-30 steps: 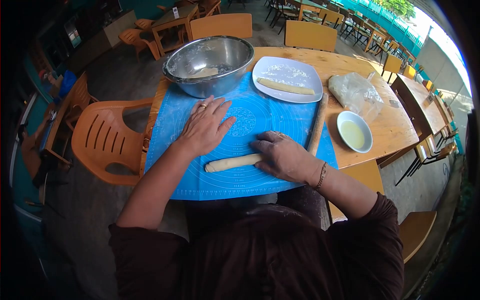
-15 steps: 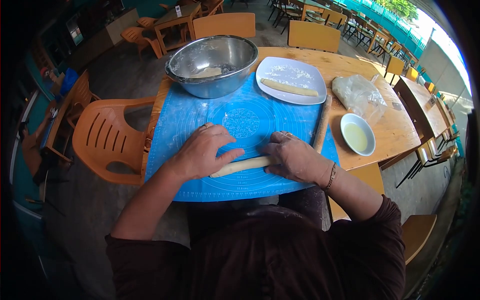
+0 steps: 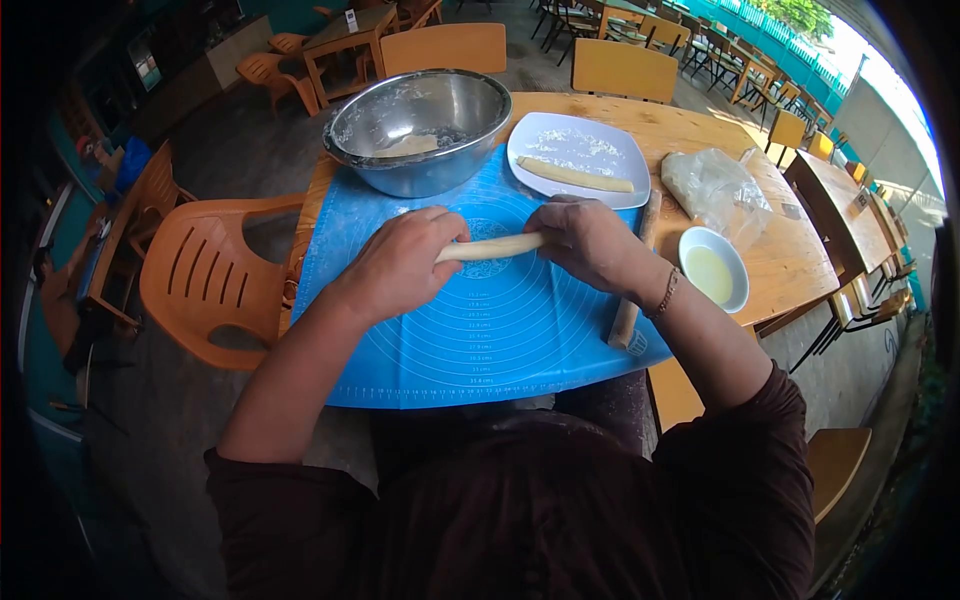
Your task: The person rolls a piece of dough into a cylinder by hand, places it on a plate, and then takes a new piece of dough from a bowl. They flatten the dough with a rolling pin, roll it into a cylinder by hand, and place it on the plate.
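A pale dough roll stretches between my two hands over the printed circle of the blue silicone mat. My left hand is closed around its left end, and my right hand grips the right end, hiding that tip. On the white plate, dusted with flour, lies another dough roll, just beyond my right hand. A wooden rolling pin rests on the mat's right side, partly covered by my right wrist.
A steel bowl holding a dough piece stands at the back left. To the right are a clear plastic bag and a small white bowl of yellowish liquid. An orange chair stands by the table's left edge.
Both hands have moved away from my body, lifting the dough roll from the mat's near part toward the printed circle. More of the rolling pin's near end now shows.
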Available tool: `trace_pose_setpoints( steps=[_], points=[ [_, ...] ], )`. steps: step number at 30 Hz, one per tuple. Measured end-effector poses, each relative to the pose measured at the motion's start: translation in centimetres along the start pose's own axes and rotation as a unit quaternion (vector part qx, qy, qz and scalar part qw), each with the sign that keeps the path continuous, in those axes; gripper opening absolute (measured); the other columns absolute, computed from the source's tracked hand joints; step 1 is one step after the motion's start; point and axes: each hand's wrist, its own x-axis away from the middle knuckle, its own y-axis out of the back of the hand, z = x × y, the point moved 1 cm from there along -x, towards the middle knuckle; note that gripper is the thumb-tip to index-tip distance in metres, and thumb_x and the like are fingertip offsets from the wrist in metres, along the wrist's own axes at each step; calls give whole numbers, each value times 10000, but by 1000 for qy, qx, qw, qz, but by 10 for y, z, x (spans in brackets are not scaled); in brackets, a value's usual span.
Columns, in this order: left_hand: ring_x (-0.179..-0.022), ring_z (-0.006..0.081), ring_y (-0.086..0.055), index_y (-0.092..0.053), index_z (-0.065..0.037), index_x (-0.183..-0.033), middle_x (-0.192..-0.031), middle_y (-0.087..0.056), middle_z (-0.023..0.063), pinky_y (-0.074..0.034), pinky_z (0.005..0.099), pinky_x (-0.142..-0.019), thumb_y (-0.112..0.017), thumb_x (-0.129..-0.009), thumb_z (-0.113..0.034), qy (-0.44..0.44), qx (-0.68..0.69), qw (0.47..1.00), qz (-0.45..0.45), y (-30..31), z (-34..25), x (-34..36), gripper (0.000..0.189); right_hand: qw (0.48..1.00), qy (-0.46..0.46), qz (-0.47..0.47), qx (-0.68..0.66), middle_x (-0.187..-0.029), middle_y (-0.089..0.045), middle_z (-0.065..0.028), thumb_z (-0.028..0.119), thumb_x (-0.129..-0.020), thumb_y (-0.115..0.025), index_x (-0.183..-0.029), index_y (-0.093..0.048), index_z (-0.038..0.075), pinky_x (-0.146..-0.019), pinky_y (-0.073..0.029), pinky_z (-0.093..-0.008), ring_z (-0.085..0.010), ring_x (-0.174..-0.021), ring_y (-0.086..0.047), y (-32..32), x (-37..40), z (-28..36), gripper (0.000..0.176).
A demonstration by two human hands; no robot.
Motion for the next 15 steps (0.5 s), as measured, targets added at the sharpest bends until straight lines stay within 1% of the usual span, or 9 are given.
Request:
trace_pose_setpoints(
  steps=[3, 5, 7, 8, 9, 11, 12, 14, 15],
  points=[
    [-895, 303, -625, -662, -23, -1061, -977, -623, 147, -503, 419, -816, -697, -859, -66, 15, -44, 999, -22, -14, 27, -13, 209, 996, -12, -9, 84, -997, -689, -157, 30, -850, -677, -1090, -703, 35, -875, -534, -399, -336, -948, -668, -21, -17, -19, 241],
    [-1026, 302, -622, -658, -2, -1133, -1076, -631, 163, -504, 409, -889, -688, -887, -86, 94, -98, 988, 77, -21, 35, -14, 262, 991, -13, 23, 129, -1087, -686, -181, 42, -881, -636, -1162, -686, 21, -934, -523, -419, -361, -1023, -658, -34, -18, -26, 286],
    [-1103, 319, -601, -642, 12, -1178, -1152, -625, 180, -488, 411, -946, -654, -927, -141, 93, -80, 992, 39, -20, 32, -17, 294, 990, 39, -34, 134, -1221, -653, -216, 62, -907, -616, -1244, -636, -16, -1024, -494, -421, -373, -1166, -617, -42, -22, -18, 347],
    [-1179, 335, -580, -627, 25, -1222, -1227, -619, 196, -471, 413, -1003, -621, -967, -196, 94, -59, 994, 4, -20, 30, -19, 338, 992, 27, -6, 127, -1415, -535, -236, 162, -972, -504, -1349, -545, -33, -1161, -366, -420, -384, -1376, -455, -42, -24, -16, 426],
    [-1179, 335, -580, -627, 25, -1222, -1227, -619, 196, -471, 413, -1003, -621, -967, -196, 95, -58, 994, 5, -21, 27, -24, 338, 992, 26, -4, 126, -1415, -535, -236, 162, -972, -504, -1349, -545, -33, -1161, -366, -420, -384, -1376, -455, -46, -28, -16, 426],
    [-1334, 390, -470, -529, 57, -1351, -1397, -514, 261, -385, 447, -1113, -428, -1046, -414, 47, 60, 997, -23, -24, 18, -38, 570, 991, 39, -6, 129, -1547, -358, -269, 304, -1019, -462, -1470, -395, -51, -1209, -280, -444, -394, -1469, -305, -58, -37, -17, 577],
    [-1334, 390, -470, -529, 57, -1351, -1397, -514, 261, -385, 447, -1113, -428, -1046, -414, 47, 58, 997, -24, -33, 18, -42, 570, 991, 40, -7, 129, -1547, -358, -269, 304, -1019, -462, -1470, -395, -51, -1209, -280, -444, -394, -1469, -305, -65, -41, -21, 577],
    [-1485, 402, -251, -308, 75, -1510, -1568, -293, 295, -224, 442, -1220, -215, -1031, -614, 115, 46, 992, 5, -60, 27, -49, 844, 987, -27, 74, 138, -1611, -203, -281, 404, -1033, -375, -1533, -238, -73, -1243, -178, -458, -398, -1513, -182, -79, -47, -30, 704],
    [-1485, 402, -251, -308, 75, -1510, -1568, -293, 295, -224, 442, -1220, -215, -1031, -614, 112, 46, 993, 5, -65, 29, -51, 844, 987, -29, 74, 139, -1611, -203, -281, 404, -1033, -375, -1533, -238, -73, -1243, -178, -458, -398, -1513, -182, -75, -46, -25, 704]
  ],
)
